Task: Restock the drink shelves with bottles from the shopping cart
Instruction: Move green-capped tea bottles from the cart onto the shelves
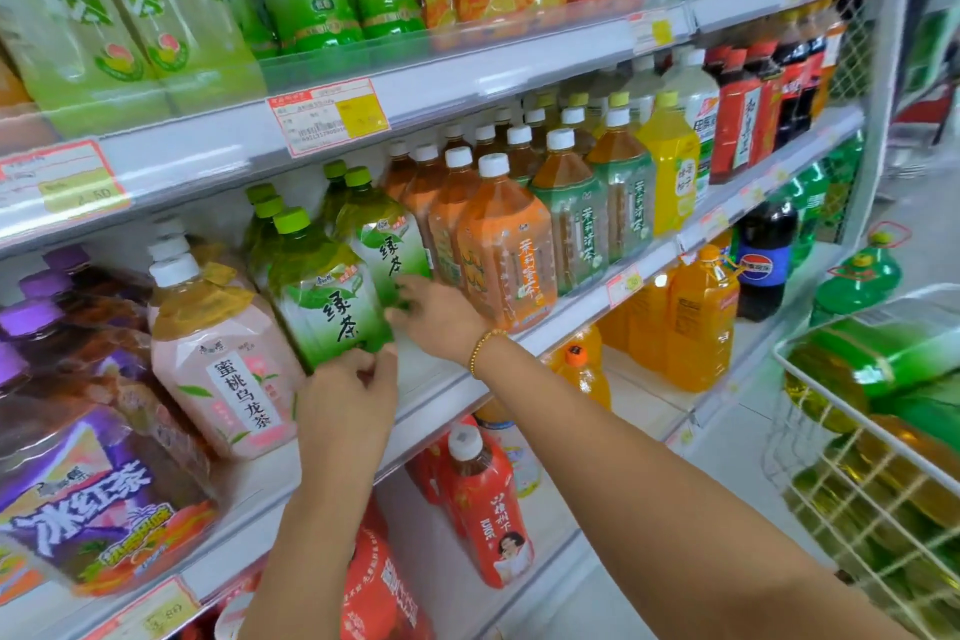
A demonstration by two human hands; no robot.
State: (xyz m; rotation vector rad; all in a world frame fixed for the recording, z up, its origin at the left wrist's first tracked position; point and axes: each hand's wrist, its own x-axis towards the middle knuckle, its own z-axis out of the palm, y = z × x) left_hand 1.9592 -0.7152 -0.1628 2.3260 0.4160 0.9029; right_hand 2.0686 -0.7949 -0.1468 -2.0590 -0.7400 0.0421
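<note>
1. Gripping: L hand [348,400] pinches base of front green tea bottle [327,296], thumb + fingers curled round it. R hand [434,314] has fingers bent against 2nd green tea bottle [384,244]; can't tell if wrapped.
2. Shopping cart [831,395]: well right of pink peach bottle [228,359], more green bottles inside.
3. Front bottle: just right of pink one, base near shelf edge [426,411].
4. Risk: base slips off the lip w/ such a low pinch, or a shove knocks the pink neighbour.

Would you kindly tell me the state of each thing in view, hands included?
Front green tea bottle: capped, tilted, held.
Rear green tea bottle: capped, upright.
Left hand: grips front bottle's base.
Right hand: between both bottles, grip unclear.
Shopping cart: holds green bottles lying down.
</note>
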